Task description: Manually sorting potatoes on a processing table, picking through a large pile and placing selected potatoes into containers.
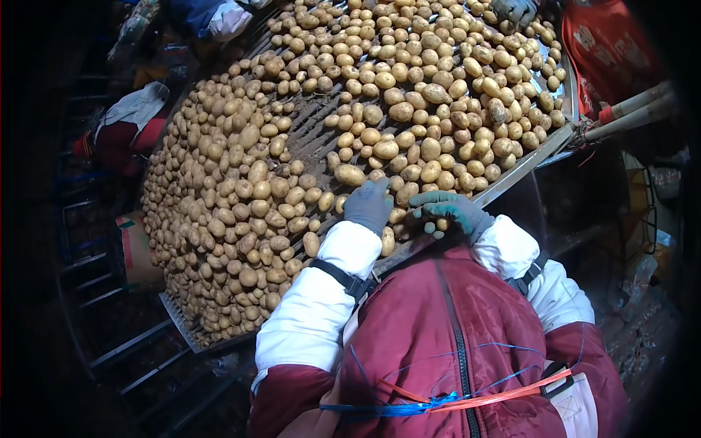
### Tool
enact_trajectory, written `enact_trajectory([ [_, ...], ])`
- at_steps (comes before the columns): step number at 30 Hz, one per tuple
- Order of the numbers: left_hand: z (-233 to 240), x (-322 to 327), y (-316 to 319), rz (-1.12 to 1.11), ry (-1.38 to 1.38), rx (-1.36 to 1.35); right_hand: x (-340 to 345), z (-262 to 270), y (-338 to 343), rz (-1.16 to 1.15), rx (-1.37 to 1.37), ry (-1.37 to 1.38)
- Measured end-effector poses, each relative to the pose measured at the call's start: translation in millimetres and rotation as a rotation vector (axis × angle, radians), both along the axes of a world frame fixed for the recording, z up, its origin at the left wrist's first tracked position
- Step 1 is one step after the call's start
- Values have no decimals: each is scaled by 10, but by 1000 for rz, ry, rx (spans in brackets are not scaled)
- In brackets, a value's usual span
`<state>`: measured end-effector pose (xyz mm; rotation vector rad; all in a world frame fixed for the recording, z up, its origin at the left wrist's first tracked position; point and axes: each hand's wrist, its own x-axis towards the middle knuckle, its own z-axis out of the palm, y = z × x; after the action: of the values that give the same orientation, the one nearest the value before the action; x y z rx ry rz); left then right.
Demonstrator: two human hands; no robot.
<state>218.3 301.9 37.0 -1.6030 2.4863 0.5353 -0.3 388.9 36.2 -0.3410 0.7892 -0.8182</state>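
Many potatoes (241, 191) cover a slatted sorting table (312, 123) in front of me. My left hand (368, 205), in a grey-blue glove, reaches over the near edge, its fingertips against potatoes below a larger oval potato (349, 174). Its palm side is hidden. To its right is my right hand (452, 211), in a grey glove with green-stained fingers. Those fingers are spread and bent over the potatoes by the table's metal rim (515, 164). A small potato (442, 224) shows beneath them, but whether it is held I cannot tell.
At the top right another person's gloved hand (515, 11) rests among the potatoes, near a red bag (608, 55) with writing. Pale poles (630, 117) jut from the right corner. Other people's sleeves (134, 107) show left and top left. A cardboard box (137, 252) stands left.
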Motion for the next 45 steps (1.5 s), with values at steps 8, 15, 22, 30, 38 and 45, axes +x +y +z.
enact_trajectory([
  [8, -71, -93, 3, -9, 32, -68, -64, -196, 8, 17, 116, -27],
  [15, 316, -200, 96, 511, 640, 472, -140, 46, 45, 55, 269, 9],
  [22, 287, -515, -116, 35, 296, 111, -309, 106, 140, 34, 274, -134],
  [30, 141, -801, -50, -152, -71, -29, -701, 104, 326, 27, 104, -232],
  [38, -64, -905, 24, -213, -93, -185, -1059, -7, 430, -4, -69, -211],
  [45, -265, -1112, -48, -245, 34, -105, -1321, -105, 786, -176, 91, -416],
])
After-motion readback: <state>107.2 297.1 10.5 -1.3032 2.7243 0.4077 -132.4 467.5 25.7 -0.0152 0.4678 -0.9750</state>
